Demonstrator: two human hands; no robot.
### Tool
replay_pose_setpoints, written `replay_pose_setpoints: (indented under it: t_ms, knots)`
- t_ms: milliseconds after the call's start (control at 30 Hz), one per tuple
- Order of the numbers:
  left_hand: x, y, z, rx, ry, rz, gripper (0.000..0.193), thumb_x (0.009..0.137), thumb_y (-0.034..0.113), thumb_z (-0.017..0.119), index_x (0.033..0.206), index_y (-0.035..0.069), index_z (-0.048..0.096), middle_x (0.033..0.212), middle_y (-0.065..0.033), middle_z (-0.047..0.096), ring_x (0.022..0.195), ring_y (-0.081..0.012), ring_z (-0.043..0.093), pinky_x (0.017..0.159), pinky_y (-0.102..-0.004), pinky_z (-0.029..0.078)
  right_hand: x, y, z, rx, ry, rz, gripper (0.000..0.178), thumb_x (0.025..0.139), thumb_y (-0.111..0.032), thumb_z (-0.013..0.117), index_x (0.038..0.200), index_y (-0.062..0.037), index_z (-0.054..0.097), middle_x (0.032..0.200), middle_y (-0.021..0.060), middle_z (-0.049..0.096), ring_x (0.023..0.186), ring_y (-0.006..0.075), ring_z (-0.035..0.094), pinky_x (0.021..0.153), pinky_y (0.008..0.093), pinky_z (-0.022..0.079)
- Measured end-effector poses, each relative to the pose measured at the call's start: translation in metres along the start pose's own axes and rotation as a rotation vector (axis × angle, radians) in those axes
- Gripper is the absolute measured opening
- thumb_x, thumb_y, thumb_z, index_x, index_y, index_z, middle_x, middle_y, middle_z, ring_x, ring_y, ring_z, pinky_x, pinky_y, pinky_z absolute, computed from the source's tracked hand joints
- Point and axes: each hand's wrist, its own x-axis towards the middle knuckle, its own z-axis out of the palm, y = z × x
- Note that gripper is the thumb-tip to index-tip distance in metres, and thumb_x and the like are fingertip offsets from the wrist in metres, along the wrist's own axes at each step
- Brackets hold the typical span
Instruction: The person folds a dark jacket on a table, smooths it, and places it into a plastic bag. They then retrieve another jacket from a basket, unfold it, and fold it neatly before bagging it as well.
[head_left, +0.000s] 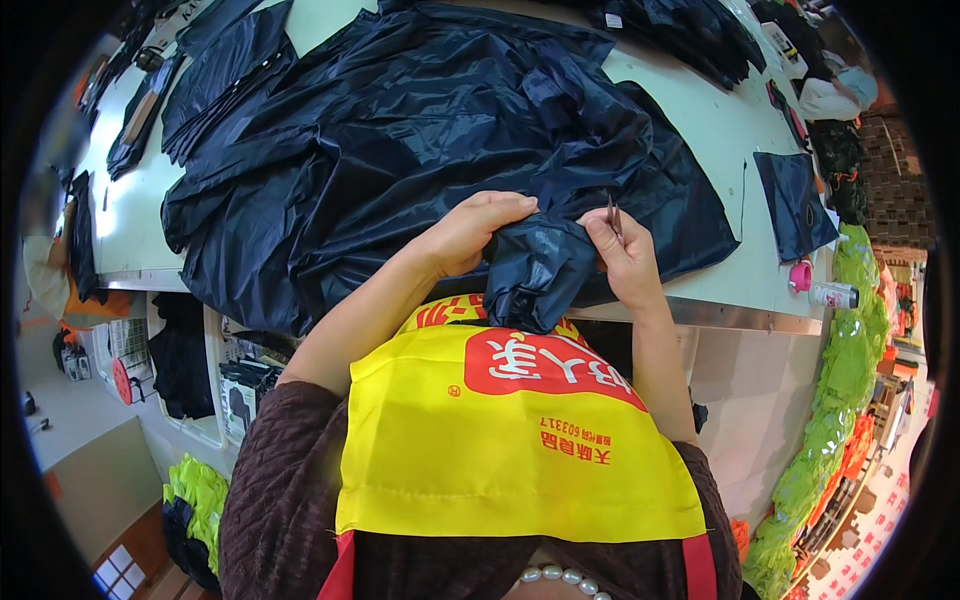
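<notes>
A large, crumpled dark navy garment [400, 150] of shiny thin fabric spreads over the pale table, part of it hanging over the near edge. My left hand [470, 235] is closed on a bunched part of this garment, thumb on top. My right hand [630, 265] is closed around small thread snips [614, 218], their pointed blades sticking up past the thumb. Its fingertips also touch the right side of the bunched fabric, which hangs between both hands close to my yellow apron [500, 450]. The fingers beneath the cloth are hidden.
Stacked dark fabric pieces [225, 85] lie far left on the table [690, 125], with more at the far right. A flat dark piece [793, 200], a pink ring [800, 276] and a small cylinder [836, 295] lie along the right edge. Lime-green garments [850, 340] hang beyond.
</notes>
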Motion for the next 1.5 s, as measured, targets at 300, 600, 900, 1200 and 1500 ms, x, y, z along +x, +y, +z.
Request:
replay_pose_setpoints:
  t_ms: [300, 600, 900, 1200, 1500]
  knots:
    - [0.004, 0.000, 0.002, 0.079, -0.122, 0.076, 0.022, 0.091, 0.024, 0.055, 0.094, 0.004, 0.064, 0.088, -0.0004, 0.063, 0.082, -0.0085, 0.058, 0.075, -0.0220, 0.046, 0.005, -0.012, 0.017, -0.043, 0.014, -0.112, 0.017, 0.083, -0.014, 0.067, 0.094, -0.0018, 0.064, 0.079, 0.0019, 0.060, 0.062, 0.0058, 0.047, 0.057, 0.0178, 0.038]
    - [0.006, 0.000, 0.003, 0.043, -0.158, 0.035, 0.020, 0.091, 0.019, 0.054, 0.096, 0.002, 0.064, 0.092, -0.0042, 0.065, 0.083, -0.0112, 0.060, 0.076, -0.0237, 0.048, 0.012, -0.001, 0.011, -0.166, 0.180, -0.291, 0.015, 0.087, -0.014, 0.064, 0.090, 0.0002, 0.061, 0.078, 0.0056, 0.059, 0.064, 0.0108, 0.053, 0.058, 0.0207, 0.042]
    - [0.002, -0.002, 0.015, 0.164, -0.098, 0.124, 0.020, 0.090, 0.017, 0.053, 0.093, 0.001, 0.065, 0.083, -0.0021, 0.063, 0.075, -0.0062, 0.055, 0.068, -0.0192, 0.043, 0.006, -0.006, 0.011, -0.553, 0.112, -0.714, 0.021, 0.072, -0.004, 0.074, 0.091, -0.0032, 0.065, 0.088, 0.0075, 0.061, 0.070, 0.0165, 0.059, 0.058, 0.0241, 0.048]
    - [-0.007, 0.011, 0.020, 0.217, -0.230, 0.047, 0.020, 0.076, 0.004, 0.066, 0.095, 0.002, 0.062, 0.083, -0.0004, 0.063, 0.073, -0.0044, 0.057, 0.066, -0.0159, 0.045, -0.003, -0.006, 0.009, -0.009, 0.044, -0.232, 0.012, 0.081, -0.007, 0.068, 0.087, 0.0004, 0.060, 0.088, 0.0081, 0.062, 0.071, 0.0132, 0.057, 0.061, 0.0224, 0.045]
    - [-0.021, 0.022, 0.027, 0.320, -0.108, 0.183, 0.050, 0.071, -0.003, 0.068, 0.119, 0.001, 0.054, 0.097, -0.0065, 0.064, 0.086, -0.0111, 0.062, 0.079, -0.0199, 0.048, -0.019, -0.023, 0.008, -0.397, 0.100, -0.473, 0.018, 0.078, 0.001, 0.067, 0.093, -0.0016, 0.057, 0.100, 0.0099, 0.060, 0.077, 0.0203, 0.059, 0.060, 0.0236, 0.047]
